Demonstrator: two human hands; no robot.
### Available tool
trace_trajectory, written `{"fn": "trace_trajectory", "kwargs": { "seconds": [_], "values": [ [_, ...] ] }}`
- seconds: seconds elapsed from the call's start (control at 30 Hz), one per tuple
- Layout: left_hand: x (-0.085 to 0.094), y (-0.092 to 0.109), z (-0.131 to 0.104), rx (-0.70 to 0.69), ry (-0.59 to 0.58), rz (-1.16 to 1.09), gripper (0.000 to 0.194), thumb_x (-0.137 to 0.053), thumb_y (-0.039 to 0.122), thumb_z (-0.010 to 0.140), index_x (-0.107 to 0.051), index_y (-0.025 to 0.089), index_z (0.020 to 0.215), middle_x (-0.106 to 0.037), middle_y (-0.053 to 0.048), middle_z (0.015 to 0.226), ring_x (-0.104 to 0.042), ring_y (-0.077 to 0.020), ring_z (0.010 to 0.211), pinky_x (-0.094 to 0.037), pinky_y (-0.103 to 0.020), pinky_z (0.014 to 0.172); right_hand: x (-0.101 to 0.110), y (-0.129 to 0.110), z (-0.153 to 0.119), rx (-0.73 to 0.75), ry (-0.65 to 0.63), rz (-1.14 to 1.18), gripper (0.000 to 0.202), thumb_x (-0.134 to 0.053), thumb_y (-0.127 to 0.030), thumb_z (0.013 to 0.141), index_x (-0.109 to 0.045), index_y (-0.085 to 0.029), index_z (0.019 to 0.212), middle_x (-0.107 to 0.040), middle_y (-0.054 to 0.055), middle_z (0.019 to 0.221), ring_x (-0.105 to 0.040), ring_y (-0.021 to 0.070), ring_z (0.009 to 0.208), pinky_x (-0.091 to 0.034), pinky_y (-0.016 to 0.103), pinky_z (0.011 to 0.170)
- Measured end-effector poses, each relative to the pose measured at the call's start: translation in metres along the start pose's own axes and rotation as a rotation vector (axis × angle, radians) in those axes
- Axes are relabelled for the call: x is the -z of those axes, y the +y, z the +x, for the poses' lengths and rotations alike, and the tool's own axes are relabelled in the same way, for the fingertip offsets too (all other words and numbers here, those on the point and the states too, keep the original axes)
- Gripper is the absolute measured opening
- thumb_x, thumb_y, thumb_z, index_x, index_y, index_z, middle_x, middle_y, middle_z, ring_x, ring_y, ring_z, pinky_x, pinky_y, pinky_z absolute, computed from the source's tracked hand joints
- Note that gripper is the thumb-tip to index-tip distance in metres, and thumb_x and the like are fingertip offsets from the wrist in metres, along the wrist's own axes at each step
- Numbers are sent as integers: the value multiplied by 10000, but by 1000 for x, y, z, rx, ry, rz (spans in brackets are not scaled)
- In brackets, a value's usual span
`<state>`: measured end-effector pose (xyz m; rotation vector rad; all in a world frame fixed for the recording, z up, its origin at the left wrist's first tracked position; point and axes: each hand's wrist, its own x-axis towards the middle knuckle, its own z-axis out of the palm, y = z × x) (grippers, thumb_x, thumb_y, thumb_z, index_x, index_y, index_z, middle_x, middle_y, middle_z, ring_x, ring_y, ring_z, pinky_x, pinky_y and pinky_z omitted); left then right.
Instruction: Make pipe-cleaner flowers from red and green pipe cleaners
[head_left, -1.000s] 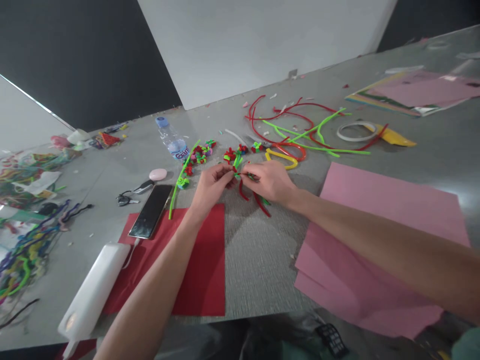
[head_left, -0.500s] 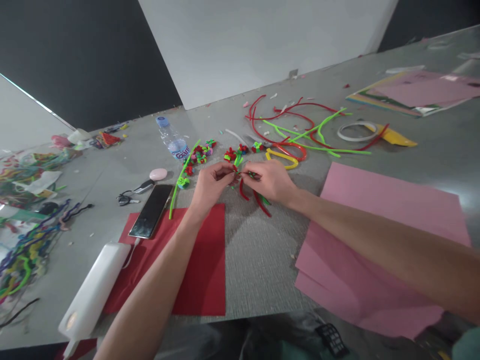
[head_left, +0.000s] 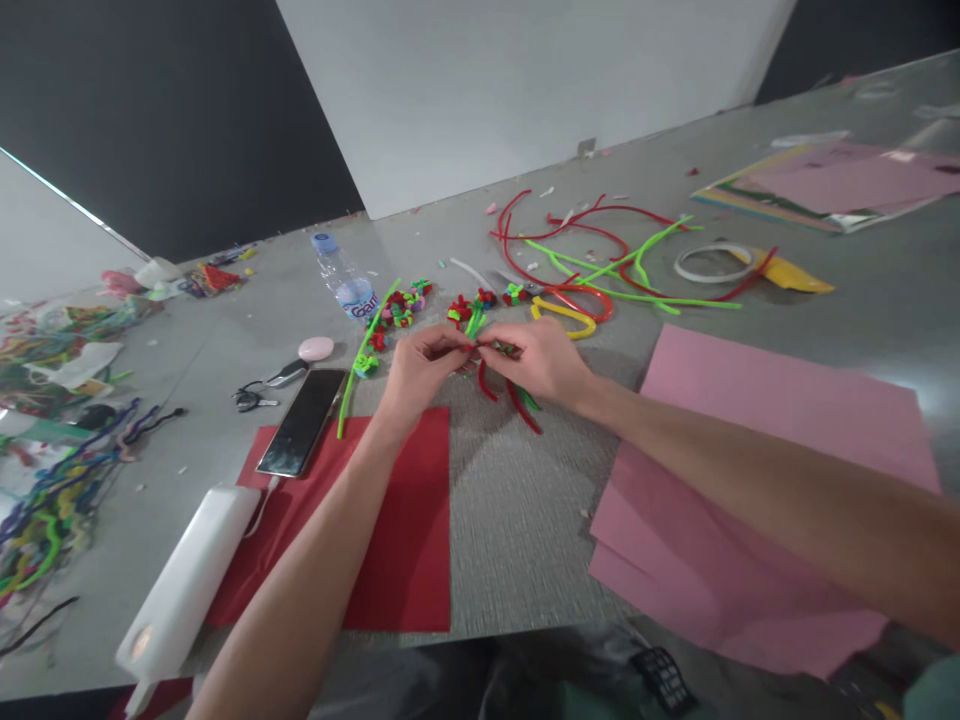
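Note:
My left hand (head_left: 421, 368) and my right hand (head_left: 536, 362) meet over the middle of the table, fingertips pinched together on a small red pipe cleaner piece (head_left: 471, 347). Most of that piece is hidden by the fingers. Below my right hand, dark red pipe cleaner lengths (head_left: 523, 408) and a green one lie on the table. Green pieces (head_left: 475, 320) show just beyond the fingertips. Small red and green twisted pieces (head_left: 460, 308) sit behind the hands, and more of them (head_left: 403, 312) lie to the left beside a long green pipe cleaner (head_left: 346, 402).
Scissors with red and yellow handles (head_left: 564, 318), long red and green pipe cleaners (head_left: 600, 270) and a tape roll (head_left: 714, 262) lie behind. At left are a bottle (head_left: 346, 285), phone (head_left: 303, 424), white device (head_left: 191, 575) and red paper (head_left: 409, 540). Pink paper (head_left: 787, 400) is right.
The fingertips have shifted slightly, and less red shows above them. Both hands remain together in nearly the same place.

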<state>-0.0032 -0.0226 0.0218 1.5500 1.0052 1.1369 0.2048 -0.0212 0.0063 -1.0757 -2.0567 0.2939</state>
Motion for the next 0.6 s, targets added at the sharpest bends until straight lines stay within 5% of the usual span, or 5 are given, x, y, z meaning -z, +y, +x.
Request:
{"fn": "trace_trajectory", "kwargs": {
  "seconds": [0.37,0.6],
  "values": [
    [3,-2,1,-13,-26,-26,69,-806,262,775,-826,226,829,-757,-27,840,-645,-148,745,-520,-279,704,-2,6,3,13,-74,213,217,-609,-339,1007,-728,-197,894,-648,-13,708,-535,144,647,-336,287,659],
    [7,2,2,-90,4,79,26,-818,236,787,-835,235,807,-746,-13,810,-619,-147,751,-468,-285,719,-5,8,2,19,-14,217,210,-606,-326,985,-731,-183,896,-654,-11,728,-558,137,659,-344,283,656]
  ]
}}
